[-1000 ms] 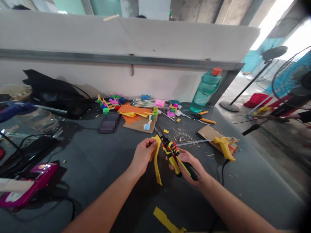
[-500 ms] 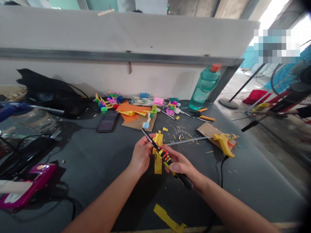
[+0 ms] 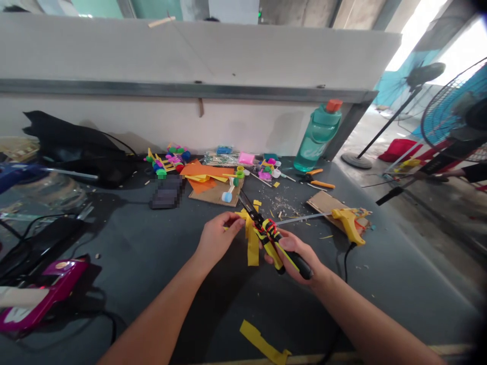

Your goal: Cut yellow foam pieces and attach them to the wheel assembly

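My left hand (image 3: 217,234) pinches a yellow paper piece (image 3: 252,248) between thumb and fingertips, and part of it hangs down above the table. In my right hand (image 3: 299,253) are pliers (image 3: 269,234) with yellow-and-black handles and long dark jaws that point up and left. Their handles are spread apart, with red material around the pivot. The jaws cross beside the yellow paper; whether they touch it I cannot tell. Nearer to me a loose yellow strip (image 3: 262,342) lies on the table.
A yellow glue gun (image 3: 348,223) rests on cardboard at right, its long glue stick reaching toward my hands. Behind lie orange paper (image 3: 201,185), colourful small models (image 3: 167,162), orange-handled pliers (image 3: 321,182) and a teal bottle (image 3: 317,137). A magenta device (image 3: 63,284) stands left.
The pliers' handles have spread apart, and the tool has shifted right. My left hand has drawn slightly left, now with fingertips at the yellow paper's upper edge.
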{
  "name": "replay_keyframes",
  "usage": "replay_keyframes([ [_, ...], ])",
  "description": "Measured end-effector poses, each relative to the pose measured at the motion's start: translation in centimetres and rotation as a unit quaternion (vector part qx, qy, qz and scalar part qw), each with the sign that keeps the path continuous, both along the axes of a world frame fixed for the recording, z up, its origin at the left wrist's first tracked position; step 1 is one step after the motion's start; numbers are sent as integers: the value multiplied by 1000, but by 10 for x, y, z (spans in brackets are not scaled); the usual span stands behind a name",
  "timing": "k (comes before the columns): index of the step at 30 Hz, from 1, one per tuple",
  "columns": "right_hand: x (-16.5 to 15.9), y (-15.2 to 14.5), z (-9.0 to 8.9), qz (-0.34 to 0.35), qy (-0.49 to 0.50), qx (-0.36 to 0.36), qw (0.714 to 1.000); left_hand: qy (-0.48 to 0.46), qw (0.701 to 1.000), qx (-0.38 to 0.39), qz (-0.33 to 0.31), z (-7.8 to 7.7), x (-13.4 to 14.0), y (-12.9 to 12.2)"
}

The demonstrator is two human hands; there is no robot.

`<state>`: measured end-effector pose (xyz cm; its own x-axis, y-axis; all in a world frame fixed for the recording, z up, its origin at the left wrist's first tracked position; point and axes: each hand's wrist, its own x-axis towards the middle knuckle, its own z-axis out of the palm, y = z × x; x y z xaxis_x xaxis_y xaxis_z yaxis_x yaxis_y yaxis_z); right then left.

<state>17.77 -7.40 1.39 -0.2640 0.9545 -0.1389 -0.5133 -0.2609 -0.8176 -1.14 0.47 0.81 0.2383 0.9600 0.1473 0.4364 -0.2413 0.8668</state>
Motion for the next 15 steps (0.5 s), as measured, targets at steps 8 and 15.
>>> replay_keyframes([
  [8, 1, -2, 6, -32, -8, -1, 999, -49, 989, -136, 9, -5, 2, 2],
  [15, -10, -9, 14, 80, 2, -2, 997, -218, 961, -84, 149, 8, -13, 13],
])
